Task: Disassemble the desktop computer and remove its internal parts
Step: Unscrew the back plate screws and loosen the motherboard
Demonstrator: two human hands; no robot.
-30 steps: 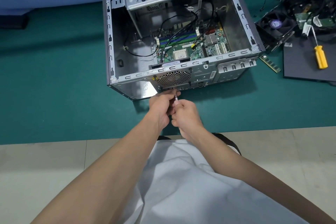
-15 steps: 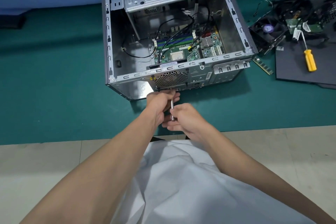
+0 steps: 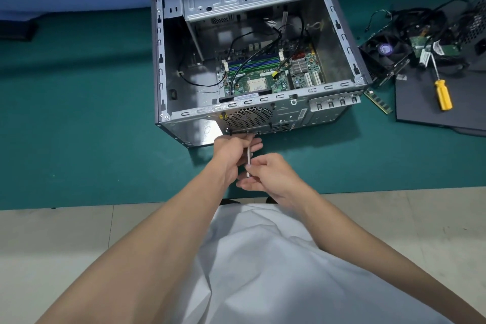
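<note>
a thin metal screwdriver (image 3: 248,159) is gripped by both the left hand (image 3: 232,151) and right hand (image 3: 272,175), steadied against the computer case (image 3: 184,116) rear, presumably to loosen a screw.

Grey metal case (image 3: 339,34), green motherboard (image 3: 263,79), teal mat (image 3: 79,113), yellow-handled screwdriver (image 3: 443,94)

Wrinkled pale white garment (image 3: 263,265), two bare forearms (image 3: 168,231).
</note>
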